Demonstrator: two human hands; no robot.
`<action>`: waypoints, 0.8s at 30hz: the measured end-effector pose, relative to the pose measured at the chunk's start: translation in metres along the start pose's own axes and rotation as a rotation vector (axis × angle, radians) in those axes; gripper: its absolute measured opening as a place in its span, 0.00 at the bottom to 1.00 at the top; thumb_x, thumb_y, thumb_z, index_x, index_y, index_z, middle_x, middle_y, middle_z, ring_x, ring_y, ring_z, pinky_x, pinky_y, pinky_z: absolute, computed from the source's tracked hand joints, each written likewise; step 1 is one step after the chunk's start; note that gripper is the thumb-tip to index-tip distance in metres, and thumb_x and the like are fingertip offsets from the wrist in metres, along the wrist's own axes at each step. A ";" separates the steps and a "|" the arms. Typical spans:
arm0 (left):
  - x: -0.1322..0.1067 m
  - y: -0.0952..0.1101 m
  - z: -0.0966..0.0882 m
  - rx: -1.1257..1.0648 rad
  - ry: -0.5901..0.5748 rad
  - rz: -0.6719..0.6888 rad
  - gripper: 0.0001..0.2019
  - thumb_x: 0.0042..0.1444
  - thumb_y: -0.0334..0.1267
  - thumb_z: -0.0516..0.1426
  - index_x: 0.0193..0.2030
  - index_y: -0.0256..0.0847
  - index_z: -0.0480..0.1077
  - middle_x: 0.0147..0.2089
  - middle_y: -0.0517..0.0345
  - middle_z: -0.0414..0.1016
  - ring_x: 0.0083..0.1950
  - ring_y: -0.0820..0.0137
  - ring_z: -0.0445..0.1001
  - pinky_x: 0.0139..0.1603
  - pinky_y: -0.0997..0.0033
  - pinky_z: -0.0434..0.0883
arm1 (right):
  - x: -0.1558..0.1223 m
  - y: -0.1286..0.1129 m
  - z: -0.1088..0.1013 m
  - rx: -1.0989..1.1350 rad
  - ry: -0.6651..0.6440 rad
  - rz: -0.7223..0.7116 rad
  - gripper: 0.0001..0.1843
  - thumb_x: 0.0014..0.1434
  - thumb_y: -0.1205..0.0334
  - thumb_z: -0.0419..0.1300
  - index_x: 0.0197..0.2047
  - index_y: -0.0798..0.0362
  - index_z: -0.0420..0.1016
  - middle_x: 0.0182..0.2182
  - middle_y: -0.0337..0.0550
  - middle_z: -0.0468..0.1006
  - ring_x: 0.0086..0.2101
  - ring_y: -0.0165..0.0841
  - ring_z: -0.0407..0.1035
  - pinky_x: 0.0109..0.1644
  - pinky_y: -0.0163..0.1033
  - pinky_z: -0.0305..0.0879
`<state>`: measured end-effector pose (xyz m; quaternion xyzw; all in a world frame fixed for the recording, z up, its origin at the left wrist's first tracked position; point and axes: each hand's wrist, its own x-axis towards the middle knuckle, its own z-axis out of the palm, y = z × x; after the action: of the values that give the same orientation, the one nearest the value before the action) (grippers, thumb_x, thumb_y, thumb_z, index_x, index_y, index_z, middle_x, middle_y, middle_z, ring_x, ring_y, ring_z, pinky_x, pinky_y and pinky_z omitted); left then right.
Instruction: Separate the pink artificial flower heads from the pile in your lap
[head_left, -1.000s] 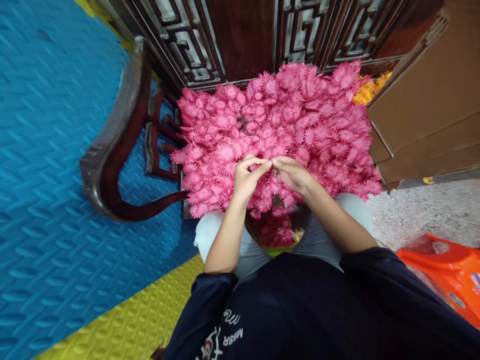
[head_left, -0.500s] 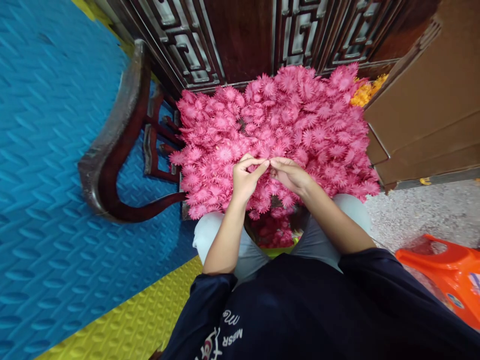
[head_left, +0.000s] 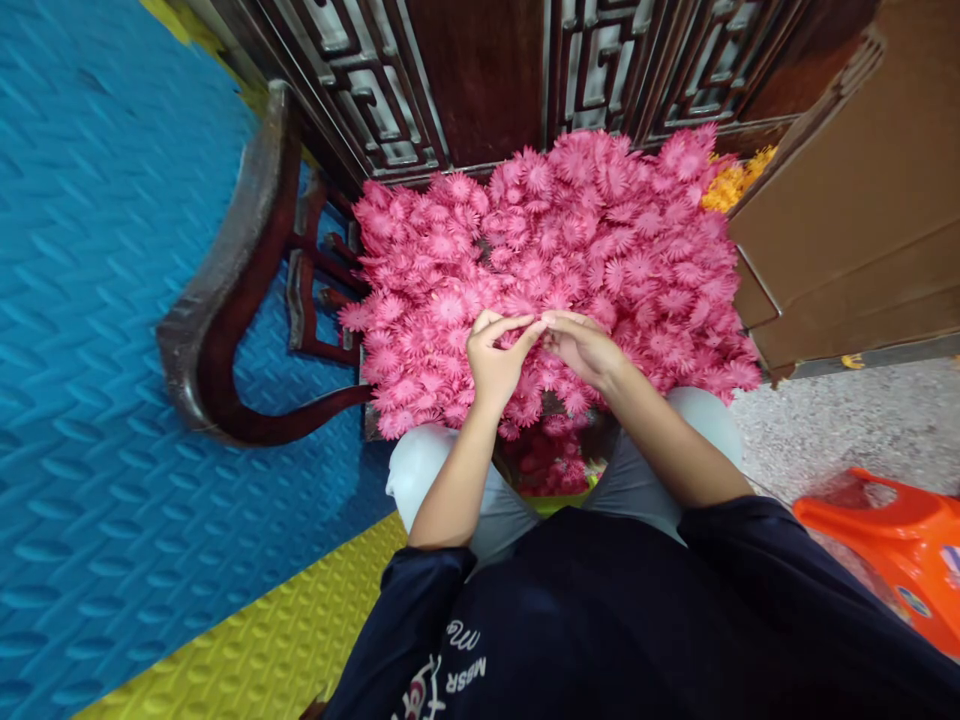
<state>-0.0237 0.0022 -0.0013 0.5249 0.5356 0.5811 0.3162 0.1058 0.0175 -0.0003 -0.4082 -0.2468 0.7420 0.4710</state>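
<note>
A thick spread of pink artificial flower heads [head_left: 637,265] covers a low dark surface in front of my knees. Over its near middle, my left hand [head_left: 496,360] has thumb and forefinger pressed together at the tips. My right hand [head_left: 581,348] meets it from the other side, its fingertips also closed in a pinch and touching or almost touching the left ones. Whatever lies between the fingertips is too small or too hidden to name. More pink flowers [head_left: 555,465] lie lower down, between my legs.
To the left a curved dark wooden armrest [head_left: 217,290] rises above blue matting [head_left: 97,420]. Carved wooden panels [head_left: 495,80] stand behind the flowers. On the right are a brown cardboard sheet [head_left: 855,190], yellow flowers [head_left: 731,188] and an orange plastic stool [head_left: 892,530].
My left hand has shifted slightly to the right, its fingertips moving closer against the right hand's. The right hand has barely moved. The flowers look the same.
</note>
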 end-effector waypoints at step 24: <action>0.006 -0.008 -0.003 -0.281 -0.140 -0.161 0.07 0.48 0.44 0.65 0.27 0.45 0.79 0.26 0.63 0.68 0.31 0.77 0.65 0.37 0.73 0.62 | -0.003 -0.006 0.002 0.044 -0.078 0.088 0.16 0.32 0.57 0.75 0.23 0.52 0.75 0.20 0.31 0.70 0.25 0.23 0.61 0.32 0.33 0.56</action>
<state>-0.0296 0.0083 -0.0070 0.4703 0.4660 0.5851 0.4684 0.1082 0.0170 0.0064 -0.3789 -0.2307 0.7825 0.4369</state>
